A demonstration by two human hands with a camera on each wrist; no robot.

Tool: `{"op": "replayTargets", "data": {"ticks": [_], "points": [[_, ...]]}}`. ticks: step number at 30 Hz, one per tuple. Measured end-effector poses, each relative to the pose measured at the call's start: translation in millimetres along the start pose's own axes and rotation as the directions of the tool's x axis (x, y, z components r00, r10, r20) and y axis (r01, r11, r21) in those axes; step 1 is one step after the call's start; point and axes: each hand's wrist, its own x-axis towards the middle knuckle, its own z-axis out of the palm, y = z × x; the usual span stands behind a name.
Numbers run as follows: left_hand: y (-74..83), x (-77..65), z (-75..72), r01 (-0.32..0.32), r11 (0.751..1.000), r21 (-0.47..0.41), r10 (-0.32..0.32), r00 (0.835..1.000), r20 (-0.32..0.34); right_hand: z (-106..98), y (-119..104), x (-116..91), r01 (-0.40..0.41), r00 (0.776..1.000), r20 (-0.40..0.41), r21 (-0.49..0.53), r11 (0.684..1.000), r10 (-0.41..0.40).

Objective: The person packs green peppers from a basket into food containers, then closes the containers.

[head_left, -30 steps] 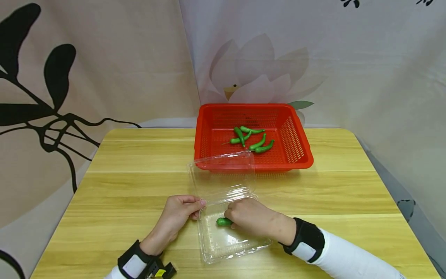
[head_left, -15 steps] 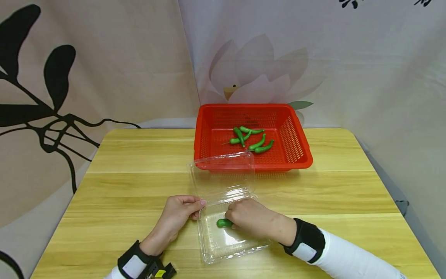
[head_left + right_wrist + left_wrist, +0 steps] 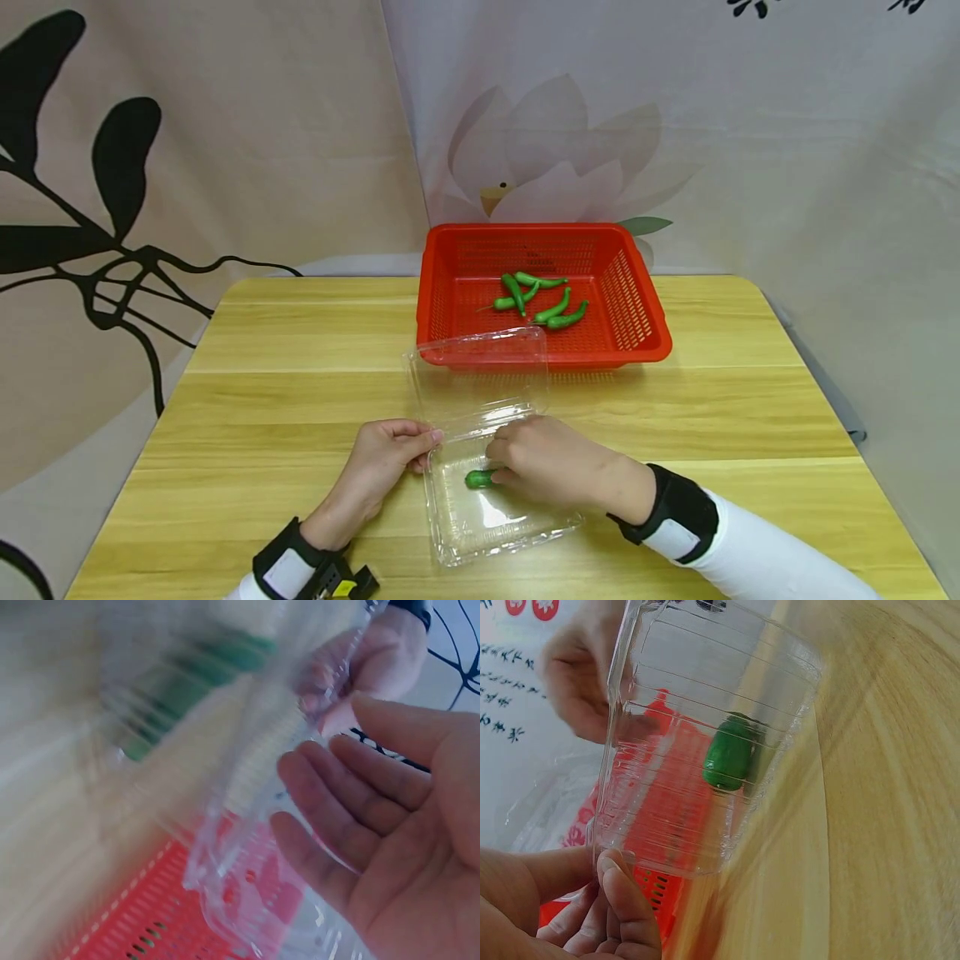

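Note:
A clear plastic clamshell box (image 3: 461,529) lies on the table with its lid (image 3: 480,387) folded back. Thumb and fingers of my left hand (image 3: 386,454) pinch the box's upper left edge near the hinge. One green chili pepper (image 3: 478,479) lies in the box; my right hand (image 3: 551,462) partly covers it in the head view. In the right wrist view, the right hand's fingers (image 3: 330,802) are loosely bent, apart from one another, with nothing between them. The pepper (image 3: 195,682) appears blurred beyond them through the plastic.
Behind the box stands a red mesh basket (image 3: 656,337) with several green chili peppers (image 3: 551,312) in it. The lid overlaps the basket's front left edge in the head view. A patterned cloth (image 3: 300,150) hangs behind the wooden table (image 3: 712,400).
My right hand has come slightly up off the pepper, its wrist moving a little to the right. The left hand keeps its pinch on the box's edge.

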Motion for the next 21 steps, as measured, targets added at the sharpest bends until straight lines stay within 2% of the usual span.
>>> {"op": "replayTargets", "data": {"ticks": [5,11,16,21], "points": [[-0.9,0.2,1.0,-0.002,1.0,-0.012,0.002,1.0,-0.011,-14.1,2.4,-1.8,0.031,0.993,-0.111,0.044,0.999,-0.026],[-1.8,0.5,1.4,-0.004,1.0,-0.013,0.004,1.0,-0.021,-29.7,9.6,-5.4,0.107,0.964,-0.253,0.076,0.991,-0.085],[-1.9,0.0,0.9,-0.002,1.0,-0.009,0.002,1.0,-0.023,-47.7,16.1,-8.4,0.078,0.947,-0.319,0.086,0.993,-0.047],[-1.4,0.4,0.9,0.0,1.0,-0.011,-0.001,1.0,-0.017,-63.1,27.9,-8.9,0.098,0.909,-0.414,0.1,0.99,-0.048]]}}
